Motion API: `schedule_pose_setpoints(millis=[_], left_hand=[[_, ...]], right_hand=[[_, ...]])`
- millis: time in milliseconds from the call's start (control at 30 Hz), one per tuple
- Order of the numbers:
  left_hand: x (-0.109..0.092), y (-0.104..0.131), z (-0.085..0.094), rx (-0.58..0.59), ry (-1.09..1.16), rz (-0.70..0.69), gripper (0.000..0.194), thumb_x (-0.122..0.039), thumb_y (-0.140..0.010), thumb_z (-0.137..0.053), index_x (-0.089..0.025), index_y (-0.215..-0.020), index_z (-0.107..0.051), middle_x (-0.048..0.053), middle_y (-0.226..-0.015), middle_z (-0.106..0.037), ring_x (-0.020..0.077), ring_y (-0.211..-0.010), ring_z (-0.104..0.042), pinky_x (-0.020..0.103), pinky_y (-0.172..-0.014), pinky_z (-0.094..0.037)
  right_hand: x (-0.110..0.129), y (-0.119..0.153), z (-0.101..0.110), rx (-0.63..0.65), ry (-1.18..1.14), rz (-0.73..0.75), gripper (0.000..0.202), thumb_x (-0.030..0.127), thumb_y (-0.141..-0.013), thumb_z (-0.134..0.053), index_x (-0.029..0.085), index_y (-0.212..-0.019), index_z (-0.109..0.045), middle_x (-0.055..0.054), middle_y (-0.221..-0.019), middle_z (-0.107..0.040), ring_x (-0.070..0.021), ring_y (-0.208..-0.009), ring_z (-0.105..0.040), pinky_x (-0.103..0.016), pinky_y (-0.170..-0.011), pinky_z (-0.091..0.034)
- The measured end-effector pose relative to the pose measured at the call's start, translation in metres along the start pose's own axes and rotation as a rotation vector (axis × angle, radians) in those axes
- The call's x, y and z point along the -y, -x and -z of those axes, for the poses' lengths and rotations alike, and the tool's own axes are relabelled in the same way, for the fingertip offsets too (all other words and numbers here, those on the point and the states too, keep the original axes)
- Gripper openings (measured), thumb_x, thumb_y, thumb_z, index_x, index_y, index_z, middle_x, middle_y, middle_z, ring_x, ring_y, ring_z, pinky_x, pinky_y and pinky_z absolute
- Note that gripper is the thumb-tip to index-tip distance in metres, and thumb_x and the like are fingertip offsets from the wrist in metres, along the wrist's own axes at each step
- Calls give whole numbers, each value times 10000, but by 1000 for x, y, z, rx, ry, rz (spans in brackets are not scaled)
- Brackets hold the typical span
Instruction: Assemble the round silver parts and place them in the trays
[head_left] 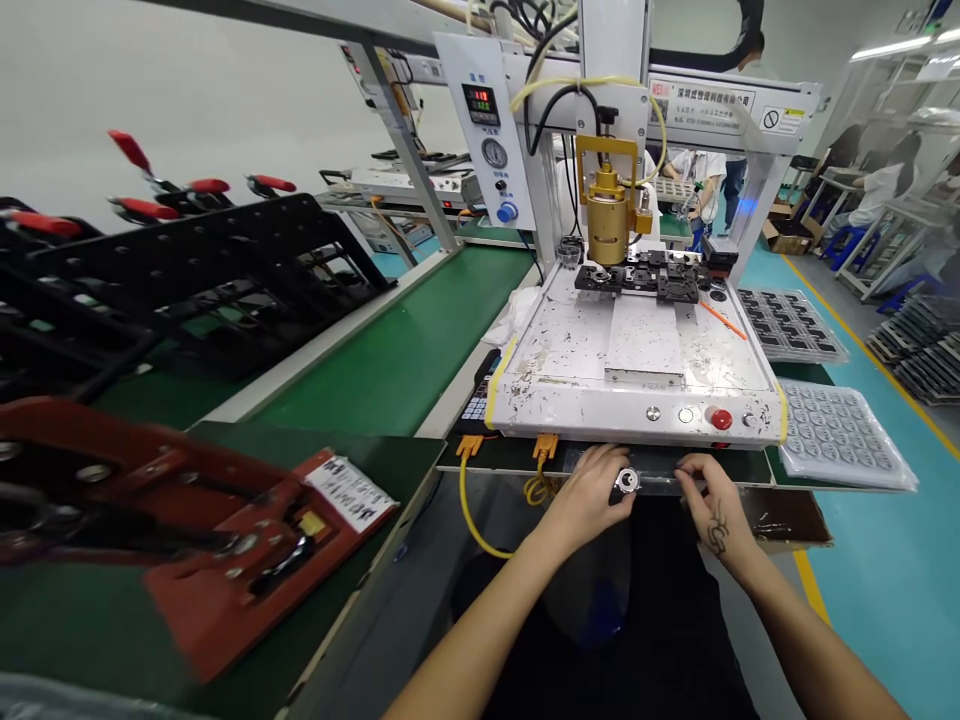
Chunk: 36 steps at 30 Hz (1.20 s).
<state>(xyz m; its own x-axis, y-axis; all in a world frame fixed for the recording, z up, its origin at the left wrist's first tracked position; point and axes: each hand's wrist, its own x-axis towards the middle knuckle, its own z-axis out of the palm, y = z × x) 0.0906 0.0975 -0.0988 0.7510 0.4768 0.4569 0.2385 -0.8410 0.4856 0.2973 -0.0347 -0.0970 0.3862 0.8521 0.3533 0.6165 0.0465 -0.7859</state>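
Just in front of the white machine's front edge, my left hand is closed on a small round metal part, which shows between thumb and fingers. To its right, my right hand pinches something thin and clear at the edge of a transparent plastic piece; what exactly sits between its fingertips is too small to make out. The white machine stands behind both hands, with a brass-coloured head above a black fixture.
A red press occupies the left table, with a green conveyor behind it. Yellow cables hang left of my hands. Clear trays of parts lie at right, above an open brown box. People sit farther back.
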Motion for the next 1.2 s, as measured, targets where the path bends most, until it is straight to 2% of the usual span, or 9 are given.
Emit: schedule_pose_setpoints(millis=[100, 200, 333, 400, 533, 700, 967, 1100, 1200], left_hand=[[-3, 1, 6, -21, 23, -3, 301, -130, -869, -731, -191, -1153, -649, 180, -1396, -694, 367, -1367, -627, 585, -1166, -489], [-15, 9, 14, -59, 162, 98, 317, -164, -875, -738, -213, -1179, -661, 147, -1405, -694, 346, -1332, -648, 552, -1140, -509], [-39, 20, 30, -67, 643, 459, 334, -216, -868, -760, -218, -1184, -652, 50, -1022, -769, 231, -938, -761, 384, -868, -633], [-50, 25, 39, -90, 948, 641, 378, -266, -838, -823, -204, -1161, -639, 30, -946, -756, 202, -824, -761, 337, -762, -645], [-65, 33, 56, -178, 1249, 828, 535, -291, -726, -967, -175, -1145, -656, 75, -1053, -791, 239, -931, -807, 367, -882, -665], [-76, 43, 71, -237, 1325, 891, 623, -315, -727, -995, -155, -1243, -685, 132, -1170, -811, 291, -1074, -801, 419, -990, -655], [-89, 51, 79, -282, 1407, 828, 514, -460, -879, -878, -139, -1258, -744, 137, -1122, -831, 315, -1114, -787, 497, -1057, -636], [-94, 54, 79, -283, 1412, 790, 500, -459, -912, -847, -155, -1292, -735, 139, -1168, -825, 323, -1157, -774, 511, -1083, -621], [-96, 55, 78, -282, 1410, 777, 504, -463, -924, -833, -157, -1311, -731, 143, -1183, -818, 328, -1179, -764, 513, -1089, -617]], right_hand=[[14, -3, 14, 25, -54, -86, 269, 458, -1080, -567, 206, -1050, -657, -59, -877, -702, -208, -758, -687, -324, -691, -578], [35, -5, 23, 107, -180, -187, 357, 524, -1060, -582, 203, -1150, -711, -40, -849, -680, -178, -692, -631, -292, -623, -521], [66, -8, 23, 220, -373, -304, 413, 563, -983, -692, 211, -1192, -746, -25, -826, -659, -160, -673, -579, -297, -627, -485], [76, -11, 18, 242, -474, -351, 433, 573, -918, -771, 205, -1145, -746, -19, -818, -669, -147, -640, -572, -294, -606, -479], [84, -16, 5, 366, -653, -470, 422, 555, -808, -889, 190, -880, -690, 18, -654, -645, -123, -540, -549, -281, -568, -456], [87, -16, -4, 451, -727, -475, 404, 543, -858, -863, 182, -870, -683, 41, -602, -608, -109, -528, -533, -266, -568, -420], [95, -10, 0, 578, -837, -525, 432, 561, -922, -803, 195, -825, -594, 56, -619, -546, -90, -523, -432, -254, -533, -320], [100, -9, 4, 602, -697, -485, 459, 613, -942, -754, 205, -831, -576, 62, -610, -504, -95, -522, -377, -261, -530, -297], [109, -9, 6, 554, -516, -327, 432, 611, -973, -703, 211, -845, -603, 19, -713, -555, -134, -625, -459, -279, -591, -381]])
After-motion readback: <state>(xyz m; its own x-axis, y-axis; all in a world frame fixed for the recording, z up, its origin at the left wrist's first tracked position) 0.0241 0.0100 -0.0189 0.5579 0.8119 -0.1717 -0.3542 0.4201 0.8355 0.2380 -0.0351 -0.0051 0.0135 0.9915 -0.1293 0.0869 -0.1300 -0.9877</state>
